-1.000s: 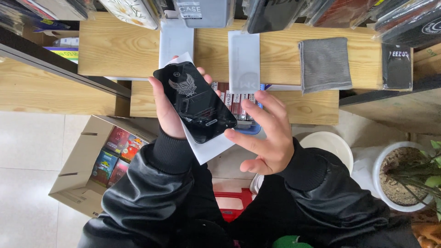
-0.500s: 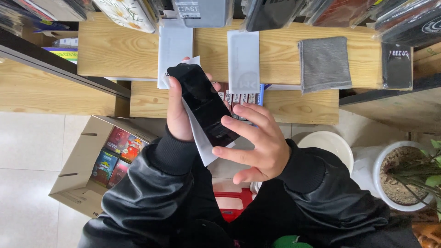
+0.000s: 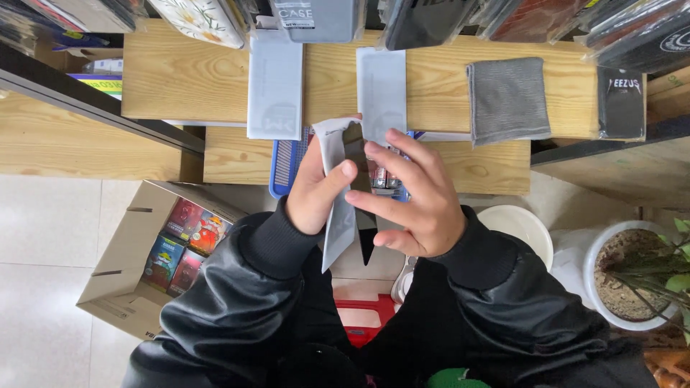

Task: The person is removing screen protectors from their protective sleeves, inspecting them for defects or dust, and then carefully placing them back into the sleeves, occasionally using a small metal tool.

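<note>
My left hand (image 3: 316, 190) gripped the pale sleeve (image 3: 336, 208) and black phone case (image 3: 364, 241) edge-on; my right hand (image 3: 417, 201) stayed open against them.

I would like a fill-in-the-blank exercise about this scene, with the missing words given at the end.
1. The left hand holds a pale sleeve and a ____ phone case, seen edge-on.
2. The grey cloth lies on the ____ shelf.
3. The cardboard box stands on the ____.
4. The right hand has its fingers ____.

Missing words: black; wooden; floor; spread
</note>
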